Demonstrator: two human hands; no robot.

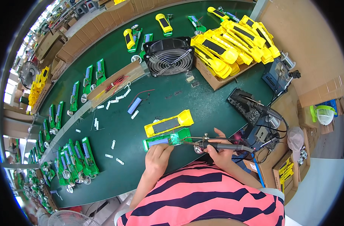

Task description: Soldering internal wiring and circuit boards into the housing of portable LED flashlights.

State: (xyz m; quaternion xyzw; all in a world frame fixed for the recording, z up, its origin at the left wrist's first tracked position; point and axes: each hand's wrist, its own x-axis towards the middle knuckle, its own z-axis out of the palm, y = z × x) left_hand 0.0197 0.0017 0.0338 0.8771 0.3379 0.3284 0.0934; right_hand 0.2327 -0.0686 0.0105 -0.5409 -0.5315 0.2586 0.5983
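Observation:
Between my hands lies a green flashlight half-shell (184,133) with a blue cylindrical battery (158,142) and a small circuit board in it. The closed fingers of my left hand (157,159) pinch at the shell's near edge, beside the battery; the fingertips are partly hidden. My right hand (219,151) is wrapped round a soldering iron (221,145) with a metal guide tube along its top. The iron's tip reaches the circuit board's right side. Under the iron sits a round shiny reflector (198,149). Just beyond the green shell rests a yellow half-shell (169,124) with a dark panel.
A black fan (169,57) stands beyond, beside a carton (213,80) heaped with yellow shells. Soldering stations (275,77) and an iron stand (242,106) occupy the right. Green assemblies (77,158) cluster at left. A loose battery (134,106) and white strips lie mid-table.

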